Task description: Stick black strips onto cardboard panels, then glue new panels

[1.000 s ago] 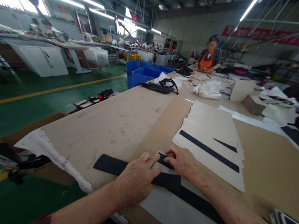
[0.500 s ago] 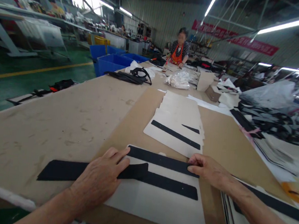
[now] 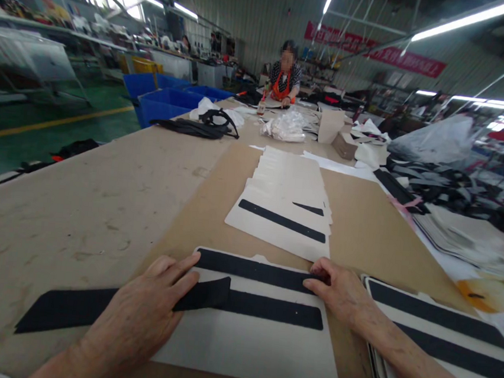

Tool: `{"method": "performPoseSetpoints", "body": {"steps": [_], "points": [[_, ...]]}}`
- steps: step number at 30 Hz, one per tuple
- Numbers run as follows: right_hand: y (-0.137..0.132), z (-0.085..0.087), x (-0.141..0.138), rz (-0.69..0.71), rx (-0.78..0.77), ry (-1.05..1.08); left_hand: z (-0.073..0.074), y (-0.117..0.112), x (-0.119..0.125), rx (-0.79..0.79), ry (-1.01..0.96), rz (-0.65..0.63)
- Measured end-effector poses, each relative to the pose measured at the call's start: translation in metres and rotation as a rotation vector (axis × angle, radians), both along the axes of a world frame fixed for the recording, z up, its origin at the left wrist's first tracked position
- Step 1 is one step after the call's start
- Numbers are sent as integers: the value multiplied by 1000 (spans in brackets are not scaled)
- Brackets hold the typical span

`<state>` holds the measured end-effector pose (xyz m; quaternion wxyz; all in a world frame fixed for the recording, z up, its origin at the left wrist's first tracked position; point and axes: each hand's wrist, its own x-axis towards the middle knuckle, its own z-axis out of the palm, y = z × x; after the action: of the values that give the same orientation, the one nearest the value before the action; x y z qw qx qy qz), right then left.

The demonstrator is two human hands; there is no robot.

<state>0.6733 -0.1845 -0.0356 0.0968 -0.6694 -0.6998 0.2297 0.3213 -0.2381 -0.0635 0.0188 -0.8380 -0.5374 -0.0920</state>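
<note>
A pale beige panel [image 3: 254, 352] lies flat before me, with one black strip [image 3: 267, 307] across its middle and an upper black strip [image 3: 251, 267] along its far edge. My left hand [image 3: 150, 298] is closed around a bundle of loose black strips [image 3: 68, 311], which sticks out on both sides of it. Its index fingertip touches the left end of the upper strip. My right hand [image 3: 335, 289] has thumb and fingers together on that strip's right end, partly hiding it. Beyond, overlapping beige panels [image 3: 286, 183] fan out, the nearest carrying a black strip.
On the right is a stack of panels with black strips [image 3: 443, 332]. Clear plastic bags [image 3: 285, 125], a black strap bundle [image 3: 204, 126] and blue bins [image 3: 166, 106] are farther off. A person in an orange apron [image 3: 284, 85] works at the table's far end.
The view has shifted, so most things appear farther left. My right hand has moved slightly over the upper strip's right end, covering it. The bundle in my left hand slants more.
</note>
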Motion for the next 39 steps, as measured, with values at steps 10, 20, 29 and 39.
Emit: {"method": "performPoseSetpoints", "body": {"steps": [10, 20, 29, 39], "points": [[4, 7, -6, 96, 72, -155, 4, -1, 2, -67, -12, 38], [-30, 12, -50, 458, 247, -675, 23, 3, 13, -131, 100, 21], [-25, 20, -85, 579, 145, -747, 33, 12, 38, -102, 240, 0], [-31, 3, -30, 432, 232, -677, 18, 12, 22, -85, 127, 17]]}}
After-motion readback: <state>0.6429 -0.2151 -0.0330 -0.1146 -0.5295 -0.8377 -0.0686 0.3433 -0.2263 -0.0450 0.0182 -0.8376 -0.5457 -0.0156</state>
